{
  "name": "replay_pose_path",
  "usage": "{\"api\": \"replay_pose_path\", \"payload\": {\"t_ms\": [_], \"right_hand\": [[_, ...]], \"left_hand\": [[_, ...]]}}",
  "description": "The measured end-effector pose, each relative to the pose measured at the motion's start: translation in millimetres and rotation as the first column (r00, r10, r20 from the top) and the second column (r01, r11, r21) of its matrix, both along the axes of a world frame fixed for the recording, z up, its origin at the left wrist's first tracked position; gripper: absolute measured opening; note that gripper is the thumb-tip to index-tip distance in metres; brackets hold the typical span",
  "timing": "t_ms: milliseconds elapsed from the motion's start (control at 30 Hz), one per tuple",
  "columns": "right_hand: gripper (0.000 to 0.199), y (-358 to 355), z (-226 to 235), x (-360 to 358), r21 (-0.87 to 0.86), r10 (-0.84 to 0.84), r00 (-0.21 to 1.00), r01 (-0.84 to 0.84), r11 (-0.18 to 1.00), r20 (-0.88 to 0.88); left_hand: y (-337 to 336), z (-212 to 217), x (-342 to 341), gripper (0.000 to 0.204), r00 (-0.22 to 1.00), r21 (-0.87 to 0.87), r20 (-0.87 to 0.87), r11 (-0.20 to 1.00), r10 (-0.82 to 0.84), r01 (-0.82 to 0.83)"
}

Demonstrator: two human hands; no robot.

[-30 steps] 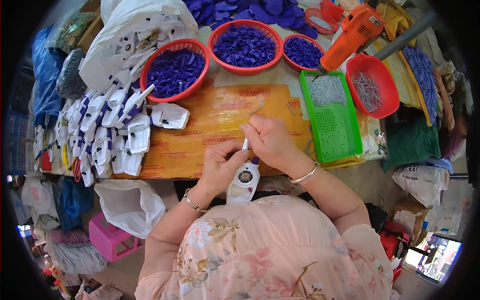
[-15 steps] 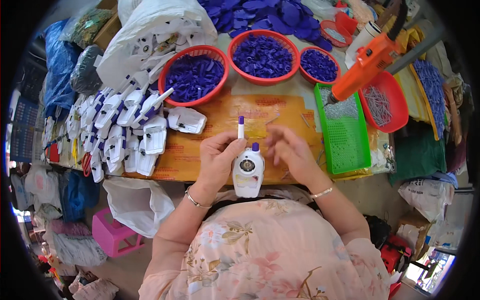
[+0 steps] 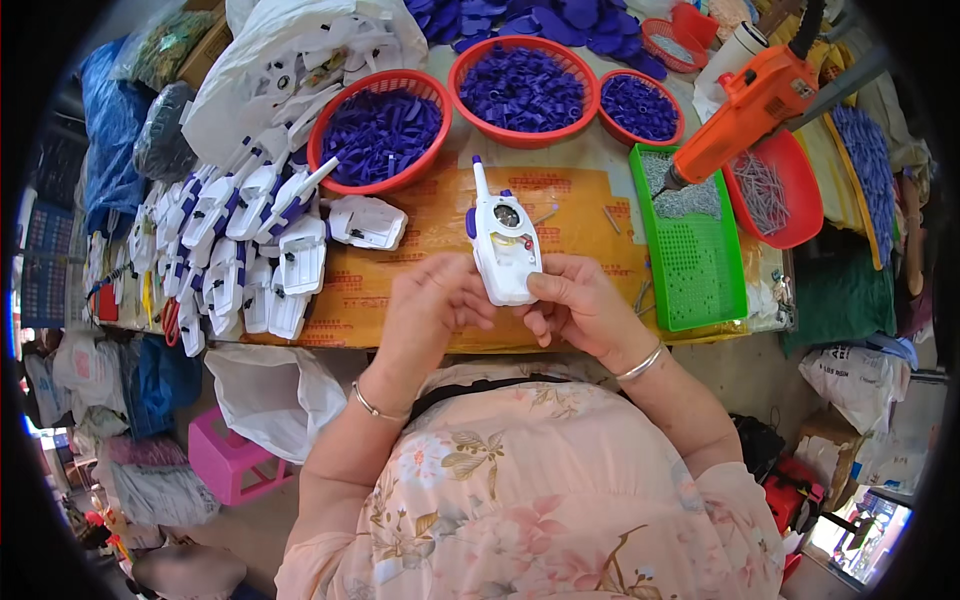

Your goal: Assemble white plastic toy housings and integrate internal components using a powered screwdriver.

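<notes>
While I look down through the head camera, the right hand [image 3: 578, 302] grips a white toy handset [image 3: 508, 265], thumb pressed on its face at the lower right corner and fingers tucked behind. The left hand [image 3: 432, 300] is loose, its fingers parted and half curled just beside the handset's lower left corner; whether the fingertips touch the casing I cannot tell. The handset is over the amber sheet [image 3: 350, 310] near the table's front edge, with its white antenna [image 3: 480, 182] pointing away from the floral blouse [image 3: 520, 480]. On the handset I can make out a round dark part [image 3: 507, 215] in the upper half, a purple piece [image 3: 471, 223] along the left side and small wiring near the middle, too fine to read.

To the left, a single white shell [image 3: 367, 223] lies beside a heap of white and purple housings [image 3: 215, 235]. Beyond the hands I see three red baskets [image 3: 525, 138] filled with purple parts [image 3: 520, 88]. On the right, an orange power screwdriver [image 3: 750, 105] angles down to a green tray [image 3: 695, 285], where silver screws [image 3: 685, 198] gather at the far end; just beside it, a red tub [image 3: 800, 225] holds long metal pins [image 3: 760, 190].
</notes>
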State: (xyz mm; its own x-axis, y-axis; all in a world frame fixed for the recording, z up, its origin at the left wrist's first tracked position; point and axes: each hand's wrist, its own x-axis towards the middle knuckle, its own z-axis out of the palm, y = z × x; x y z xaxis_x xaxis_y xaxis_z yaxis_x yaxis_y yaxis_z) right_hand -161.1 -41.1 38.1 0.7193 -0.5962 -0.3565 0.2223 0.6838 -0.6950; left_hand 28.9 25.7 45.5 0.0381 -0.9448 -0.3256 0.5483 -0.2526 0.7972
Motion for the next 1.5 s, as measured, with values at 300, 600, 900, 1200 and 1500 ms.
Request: {"api": "replay_pose_path", "payload": {"t_ms": [300, 600, 900, 1200, 1500], "right_hand": [[0.016, 2.8, 0.4, 10.3, -0.166, -0.006, 0.995, -0.011, 0.986, -0.098], [0.023, -13.6, 5.8, 7.4, -0.353, 0.104, 0.975, -0.169, 0.920, -0.194], [0.022, -83.3, 50.2, 39.6, -0.841, -0.298, 0.787, -0.520, 0.153, -0.541], [0.021, -239.4, 20.5, 71.9, -0.905, -0.927, 0.368, -0.416, -0.087, -0.080], [0.052, -336.1, 2.8, 68.1, -0.861, -0.795, 0.385, -0.401, 0.313, -0.469]], "left_hand": [[12.6, 6.0, -27.1, 0.013, 0.908, -0.190, 0.411, 0.982, 0.084, -0.005], [8.1, 9.0, -4.3, 0.034, 0.860, -0.175, 0.509, 0.983, 0.039, 0.059], [-22.5, -3.7, 27.4, 0.027, 0.954, -0.134, -0.168, 0.953, 0.248, -0.272], [-17.4, -14.0, 26.6, 0.031, 0.963, -0.134, -0.196, 0.968, 0.185, -0.214], [0.1, -14.9, 39.0, 0.032, 0.922, -0.073, -0.365, 0.983, 0.130, -0.168]]}}
